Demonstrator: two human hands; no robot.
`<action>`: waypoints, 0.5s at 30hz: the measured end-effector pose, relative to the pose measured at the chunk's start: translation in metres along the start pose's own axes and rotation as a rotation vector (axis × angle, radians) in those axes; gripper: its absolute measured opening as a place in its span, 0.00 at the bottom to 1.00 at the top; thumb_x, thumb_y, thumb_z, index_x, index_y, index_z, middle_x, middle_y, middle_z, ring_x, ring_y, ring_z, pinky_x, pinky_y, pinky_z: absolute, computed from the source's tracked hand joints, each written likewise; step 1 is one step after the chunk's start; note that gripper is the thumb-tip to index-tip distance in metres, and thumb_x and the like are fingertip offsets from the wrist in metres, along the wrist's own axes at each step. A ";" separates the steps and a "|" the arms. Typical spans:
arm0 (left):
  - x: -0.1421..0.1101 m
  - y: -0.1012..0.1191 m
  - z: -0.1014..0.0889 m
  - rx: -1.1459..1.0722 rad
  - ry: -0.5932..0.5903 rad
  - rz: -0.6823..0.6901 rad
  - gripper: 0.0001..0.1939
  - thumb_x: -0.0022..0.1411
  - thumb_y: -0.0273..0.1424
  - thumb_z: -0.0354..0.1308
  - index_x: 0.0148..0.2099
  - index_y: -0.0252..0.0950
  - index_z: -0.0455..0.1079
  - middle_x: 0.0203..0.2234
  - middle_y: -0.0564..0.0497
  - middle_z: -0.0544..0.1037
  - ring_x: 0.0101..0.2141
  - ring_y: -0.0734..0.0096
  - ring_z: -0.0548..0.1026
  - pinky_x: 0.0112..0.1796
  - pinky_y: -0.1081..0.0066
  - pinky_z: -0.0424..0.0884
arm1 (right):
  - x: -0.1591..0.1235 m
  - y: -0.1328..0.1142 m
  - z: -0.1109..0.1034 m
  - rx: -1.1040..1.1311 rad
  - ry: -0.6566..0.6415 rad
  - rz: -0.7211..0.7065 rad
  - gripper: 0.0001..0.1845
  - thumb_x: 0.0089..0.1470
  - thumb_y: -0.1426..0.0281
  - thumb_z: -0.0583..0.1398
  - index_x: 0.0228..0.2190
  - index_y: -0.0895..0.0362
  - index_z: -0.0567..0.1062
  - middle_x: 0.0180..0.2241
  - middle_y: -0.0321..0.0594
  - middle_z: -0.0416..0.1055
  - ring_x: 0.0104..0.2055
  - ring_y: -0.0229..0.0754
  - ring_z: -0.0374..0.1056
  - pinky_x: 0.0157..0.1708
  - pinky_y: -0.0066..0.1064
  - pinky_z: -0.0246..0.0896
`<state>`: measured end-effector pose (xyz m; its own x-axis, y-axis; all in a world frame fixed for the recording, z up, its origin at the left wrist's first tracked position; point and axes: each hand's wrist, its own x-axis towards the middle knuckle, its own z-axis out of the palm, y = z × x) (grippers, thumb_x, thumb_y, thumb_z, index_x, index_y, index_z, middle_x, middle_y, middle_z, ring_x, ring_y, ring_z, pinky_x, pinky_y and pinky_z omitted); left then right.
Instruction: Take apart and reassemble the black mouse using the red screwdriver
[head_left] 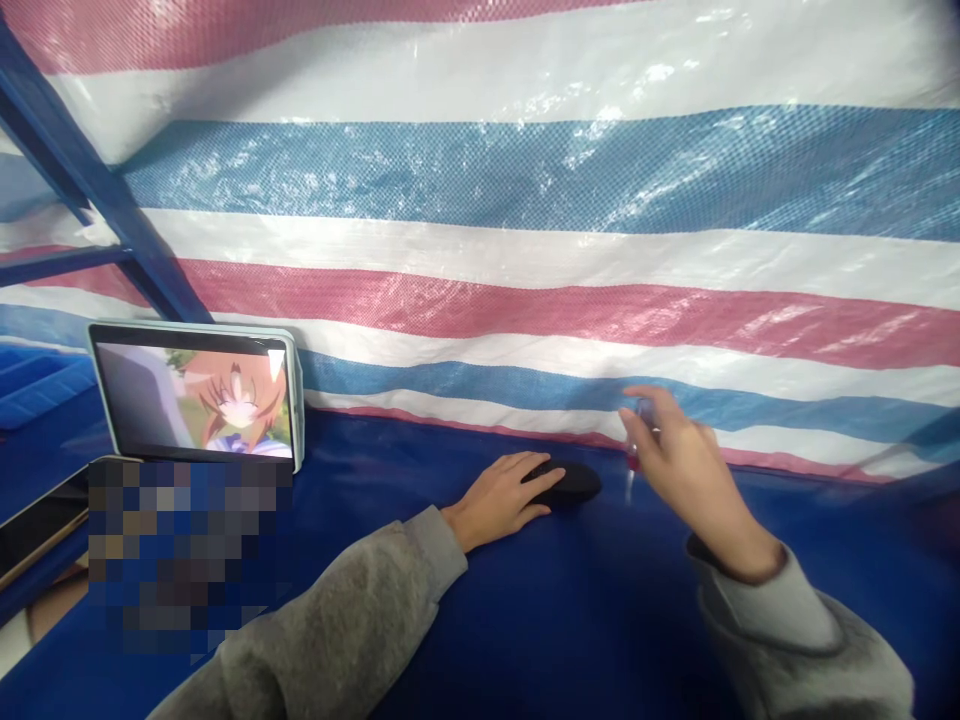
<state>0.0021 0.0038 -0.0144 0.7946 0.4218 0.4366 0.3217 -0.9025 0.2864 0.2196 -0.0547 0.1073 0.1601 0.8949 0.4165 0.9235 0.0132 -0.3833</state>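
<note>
A black computer mouse (577, 484) lies on the blue table surface. My left hand (499, 495) reaches in from the left and grips the mouse's left end, with fingers on either side of it. To the right, my right hand (686, 460) is raised a little above the table, thumb and fingers pinched around a small screwdriver (631, 484). Its handle looks translucent with a bit of red, and a thin shaft points down; motion blurs it, and the fingers hide part of it. The shaft is apart from the mouse.
A tablet (195, 395) in a pale case stands at the left, playing a cartoon. Before it lies a phone (52, 510) beside a pixelated patch. Behind are a blue tray (45, 385), a blue metal frame (112, 200) and a striped plastic sheet (480, 170).
</note>
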 end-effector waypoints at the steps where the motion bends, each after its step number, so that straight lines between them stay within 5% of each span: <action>1: 0.000 0.000 -0.001 -0.012 -0.001 -0.007 0.26 0.69 0.37 0.55 0.66 0.43 0.57 0.60 0.44 0.64 0.60 0.58 0.64 0.57 0.57 0.65 | -0.001 0.001 0.001 -0.028 -0.003 0.006 0.22 0.62 0.59 0.48 0.51 0.56 0.69 0.18 0.35 0.69 0.21 0.46 0.68 0.27 0.34 0.58; 8: 0.000 0.003 -0.005 -0.038 0.023 -0.124 0.24 0.68 0.35 0.56 0.64 0.44 0.59 0.53 0.46 0.68 0.48 0.61 0.72 0.50 0.60 0.71 | -0.014 0.020 0.033 -0.348 -0.216 0.052 0.20 0.64 0.61 0.47 0.43 0.52 0.75 0.25 0.43 0.75 0.26 0.47 0.72 0.24 0.31 0.50; 15: 0.004 0.003 -0.010 -0.132 0.108 -0.264 0.17 0.72 0.35 0.49 0.61 0.43 0.62 0.45 0.50 0.74 0.45 0.65 0.73 0.51 0.62 0.68 | -0.048 0.028 0.079 -0.279 -0.283 0.141 0.18 0.65 0.64 0.46 0.40 0.52 0.74 0.24 0.40 0.75 0.26 0.45 0.72 0.24 0.30 0.50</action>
<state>0.0014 0.0034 -0.0030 0.6308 0.6534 0.4185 0.4342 -0.7443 0.5075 0.2107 -0.0618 0.0115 0.2250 0.9672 0.1180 0.9647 -0.2042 -0.1664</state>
